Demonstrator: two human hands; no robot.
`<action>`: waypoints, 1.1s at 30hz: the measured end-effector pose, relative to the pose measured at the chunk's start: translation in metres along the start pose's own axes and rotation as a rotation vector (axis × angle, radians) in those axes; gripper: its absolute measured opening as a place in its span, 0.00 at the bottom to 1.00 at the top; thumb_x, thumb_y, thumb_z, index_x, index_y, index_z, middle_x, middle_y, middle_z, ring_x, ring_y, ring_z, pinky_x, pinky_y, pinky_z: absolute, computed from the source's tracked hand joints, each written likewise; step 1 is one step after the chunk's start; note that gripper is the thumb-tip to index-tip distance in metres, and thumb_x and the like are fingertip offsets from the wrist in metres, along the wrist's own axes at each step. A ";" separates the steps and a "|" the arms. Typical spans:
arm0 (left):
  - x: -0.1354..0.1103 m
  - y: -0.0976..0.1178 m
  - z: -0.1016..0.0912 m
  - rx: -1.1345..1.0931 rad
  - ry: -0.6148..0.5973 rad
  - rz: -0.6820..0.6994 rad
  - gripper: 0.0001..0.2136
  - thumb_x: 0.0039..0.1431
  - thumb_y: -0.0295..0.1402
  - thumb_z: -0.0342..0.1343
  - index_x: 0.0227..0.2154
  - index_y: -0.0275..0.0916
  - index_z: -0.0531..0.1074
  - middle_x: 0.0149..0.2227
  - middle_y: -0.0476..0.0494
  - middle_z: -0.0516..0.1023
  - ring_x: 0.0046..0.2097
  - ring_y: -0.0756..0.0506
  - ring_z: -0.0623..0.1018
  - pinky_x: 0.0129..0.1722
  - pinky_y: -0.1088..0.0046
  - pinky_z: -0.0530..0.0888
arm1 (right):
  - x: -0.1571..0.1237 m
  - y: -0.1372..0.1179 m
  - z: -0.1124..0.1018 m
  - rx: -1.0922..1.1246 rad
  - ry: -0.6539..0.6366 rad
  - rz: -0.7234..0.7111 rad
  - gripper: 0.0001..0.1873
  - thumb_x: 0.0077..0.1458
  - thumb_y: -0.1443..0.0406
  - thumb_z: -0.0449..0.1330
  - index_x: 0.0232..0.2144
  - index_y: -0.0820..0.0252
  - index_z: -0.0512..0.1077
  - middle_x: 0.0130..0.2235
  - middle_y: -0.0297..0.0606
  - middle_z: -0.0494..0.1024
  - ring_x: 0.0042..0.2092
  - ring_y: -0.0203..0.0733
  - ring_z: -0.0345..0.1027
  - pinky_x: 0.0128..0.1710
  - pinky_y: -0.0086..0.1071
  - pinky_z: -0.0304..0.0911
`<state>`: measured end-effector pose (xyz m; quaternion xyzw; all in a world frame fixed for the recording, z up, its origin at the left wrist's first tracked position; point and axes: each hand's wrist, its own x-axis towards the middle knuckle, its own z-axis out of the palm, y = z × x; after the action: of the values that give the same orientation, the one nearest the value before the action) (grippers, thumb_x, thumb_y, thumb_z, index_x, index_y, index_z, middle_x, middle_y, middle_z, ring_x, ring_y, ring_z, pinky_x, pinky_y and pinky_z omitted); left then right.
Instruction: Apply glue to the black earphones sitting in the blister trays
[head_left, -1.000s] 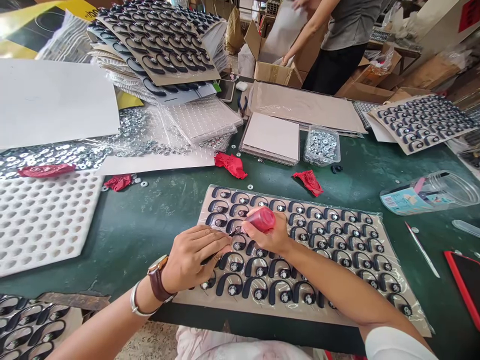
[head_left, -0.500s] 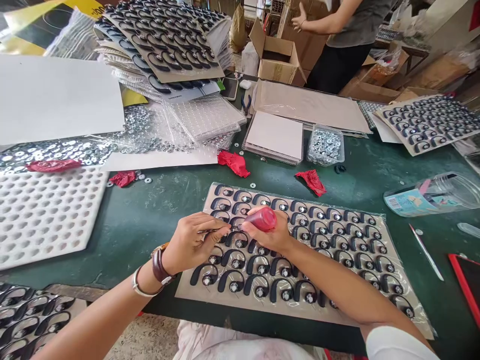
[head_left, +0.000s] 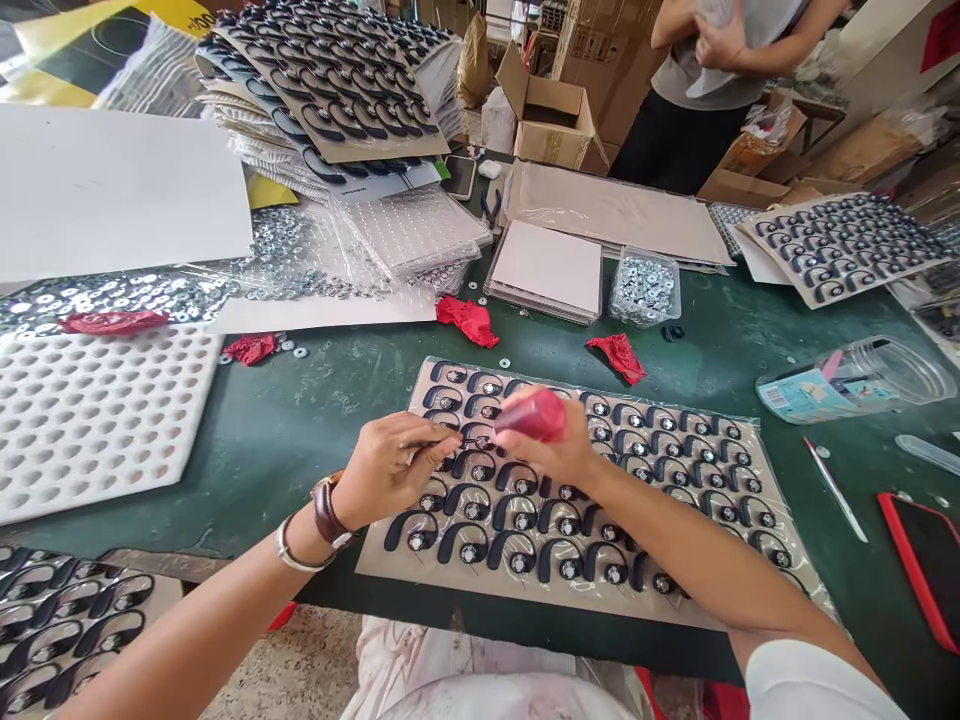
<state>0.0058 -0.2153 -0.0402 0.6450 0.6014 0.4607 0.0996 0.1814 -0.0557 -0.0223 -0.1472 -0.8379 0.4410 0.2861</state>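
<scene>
A brown card tray (head_left: 720,600) covered in clear film lies in front of me, with rows of black ear-hook parts (head_left: 679,470) on it. My left hand (head_left: 394,465), with a brown watch on the wrist, pinches a thin metal tool over the tray's left part. My right hand (head_left: 559,455) grips a small red bottle (head_left: 531,413), its tip pointing left toward the tool's end. Both hands meet over one ear-hook in the upper left rows.
A white perforated tray (head_left: 82,420) lies at left, stacked trays of ear-hooks (head_left: 330,80) behind it. Red scraps (head_left: 466,320), a box of washers (head_left: 643,288), a clear jar (head_left: 855,380), a thin stick (head_left: 834,488) and a red-edged phone (head_left: 926,560) lie around. Another person (head_left: 705,90) stands beyond the table.
My left hand lifted off the tray and now pinches the thin tool at the bottle's tip. The right hand with the red bottle rose slightly. The person behind drew both arms in.
</scene>
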 end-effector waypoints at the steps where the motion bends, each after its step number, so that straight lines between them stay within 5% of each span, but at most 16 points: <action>1: -0.005 0.004 0.000 0.021 0.000 0.058 0.05 0.61 0.27 0.57 0.37 0.38 0.76 0.34 0.47 0.82 0.35 0.49 0.81 0.37 0.74 0.76 | 0.001 -0.005 -0.004 0.048 -0.025 0.100 0.15 0.54 0.52 0.64 0.29 0.59 0.74 0.27 0.34 0.79 0.26 0.36 0.72 0.27 0.30 0.69; 5: -0.028 0.023 0.001 0.177 -0.043 0.341 0.09 0.60 0.26 0.56 0.44 0.34 0.74 0.39 0.43 0.82 0.39 0.46 0.81 0.43 0.69 0.78 | -0.010 -0.015 -0.001 0.143 0.025 0.307 0.15 0.58 0.55 0.62 0.26 0.59 0.73 0.25 0.34 0.78 0.26 0.37 0.72 0.28 0.30 0.69; 9: -0.041 0.033 0.004 0.280 -0.059 0.454 0.10 0.62 0.27 0.54 0.44 0.31 0.74 0.38 0.41 0.82 0.40 0.45 0.82 0.43 0.67 0.79 | -0.035 -0.008 0.020 0.130 0.151 0.261 0.10 0.57 0.57 0.62 0.30 0.58 0.73 0.26 0.35 0.79 0.28 0.40 0.75 0.33 0.34 0.72; 22: -0.047 0.032 0.013 0.316 -0.056 0.436 0.10 0.63 0.27 0.53 0.44 0.31 0.74 0.40 0.40 0.82 0.42 0.44 0.81 0.45 0.65 0.78 | -0.040 -0.001 0.029 -0.169 0.144 -0.108 0.08 0.52 0.60 0.65 0.31 0.58 0.73 0.32 0.37 0.80 0.30 0.38 0.76 0.30 0.30 0.72; 33: -0.047 0.031 0.012 0.297 -0.092 0.413 0.11 0.60 0.27 0.56 0.45 0.31 0.74 0.40 0.39 0.82 0.41 0.42 0.81 0.44 0.64 0.78 | -0.043 -0.003 0.025 -0.218 0.202 -0.069 0.06 0.52 0.62 0.65 0.31 0.57 0.73 0.31 0.37 0.80 0.30 0.41 0.75 0.32 0.35 0.73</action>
<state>0.0423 -0.2590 -0.0479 0.7821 0.5127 0.3482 -0.0650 0.2001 -0.0956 -0.0463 -0.1920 -0.8523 0.3205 0.3661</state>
